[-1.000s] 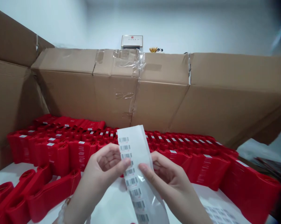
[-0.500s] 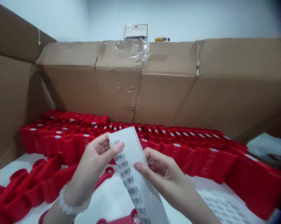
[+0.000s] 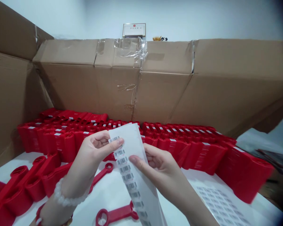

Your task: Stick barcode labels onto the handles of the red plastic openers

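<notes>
Between both hands hangs a white sheet of barcode labels (image 3: pixel 141 175), with a single column of printed labels down its left edge and bare backing beside it. My left hand (image 3: pixel 96 150) pinches the sheet's upper left corner, the thumb lying over the top label. Gripping the right edge, my right hand (image 3: pixel 159 169) has its thumb on the blank backing and its fingers behind. Below the sheet, a red piece with a ring at each end (image 3: pixel 118 215) lies on the white table (image 3: pixel 85 216). Another red ringed piece (image 3: pixel 102 175) shows partly behind my left wrist.
Rows of red rolled packs (image 3: pixel 172 150) with white labels stand along the back. Unlabelled red rolls (image 3: pixel 33 188) lie at left. A second label sheet (image 3: pixel 222 205) rests at lower right. Cardboard walls (image 3: pixel 89 91) rise behind and at left; a clear plastic bag (image 3: pixel 256 141) is at right.
My right thumb has slid slightly up and left on the sheet. The view has shifted a little, showing more of the red ringed piece and the second label sheet.
</notes>
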Motion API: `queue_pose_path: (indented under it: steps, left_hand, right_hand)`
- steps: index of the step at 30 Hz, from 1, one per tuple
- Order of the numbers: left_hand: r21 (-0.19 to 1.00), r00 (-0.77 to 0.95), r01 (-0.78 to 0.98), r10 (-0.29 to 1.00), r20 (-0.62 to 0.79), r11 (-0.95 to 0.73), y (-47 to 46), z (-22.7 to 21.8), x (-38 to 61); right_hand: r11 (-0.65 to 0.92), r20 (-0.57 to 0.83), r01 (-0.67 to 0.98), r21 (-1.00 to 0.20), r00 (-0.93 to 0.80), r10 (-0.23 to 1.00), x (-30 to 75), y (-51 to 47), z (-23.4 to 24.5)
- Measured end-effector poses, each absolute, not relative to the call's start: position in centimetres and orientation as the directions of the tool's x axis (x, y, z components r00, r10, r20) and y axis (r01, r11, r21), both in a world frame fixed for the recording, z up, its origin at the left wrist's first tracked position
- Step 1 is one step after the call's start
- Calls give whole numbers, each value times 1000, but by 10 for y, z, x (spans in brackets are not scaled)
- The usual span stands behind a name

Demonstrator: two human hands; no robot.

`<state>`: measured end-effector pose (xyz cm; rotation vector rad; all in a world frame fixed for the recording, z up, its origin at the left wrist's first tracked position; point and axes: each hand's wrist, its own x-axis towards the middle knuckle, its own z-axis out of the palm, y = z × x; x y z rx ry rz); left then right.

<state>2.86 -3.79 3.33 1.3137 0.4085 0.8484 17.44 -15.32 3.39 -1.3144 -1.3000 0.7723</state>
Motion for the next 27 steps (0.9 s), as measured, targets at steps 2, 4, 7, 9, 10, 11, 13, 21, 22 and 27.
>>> queue_pose_path:
  steps: [2, 4, 7, 9, 10, 11, 13, 21, 22, 27]
  left_hand:
    - [952, 704, -301, 687, 181, 58, -39, 36, 27]
    - [958, 766, -282, 614, 189, 58, -42, 37, 25]
    - [969, 856, -232, 491, 165, 78, -49, 36, 25]
    - [967, 890, -226, 428, 157, 114, -54, 35, 27]
    - [963, 897, -236, 410, 164, 129, -56, 35, 28]
    - [958, 899, -247, 403, 172, 142, -57, 35, 28]
    - [954, 894, -255, 415, 171, 155, -59, 35, 29]
    - [960, 842, -254, 515, 160, 118, -57, 30, 32]
    - [964, 848, -237, 510, 144, 121, -57, 29, 32]
    - [980, 883, -183, 450, 131, 75, -53, 30, 32]
  right_hand:
    - [180, 238, 284, -942, 185, 953, 175, -154, 36]
    - [178, 248, 317, -932, 195, 949, 175, -156, 38]
    - [208, 297, 344, -916, 230, 927, 173, -161, 41]
    - [237, 335, 358, -903, 242, 910, 172, -166, 41]
    - [244, 346, 365, -899, 247, 905, 172, -167, 41]
    - [247, 352, 370, -896, 250, 902, 172, -169, 41]
    - [252, 354, 363, -897, 246, 902, 173, -170, 41]
    - [266, 336, 300, -916, 211, 918, 178, -166, 39]
    - [265, 338, 304, -915, 221, 915, 179, -166, 39]
    - [273, 357, 334, -902, 225, 907, 181, -165, 37]
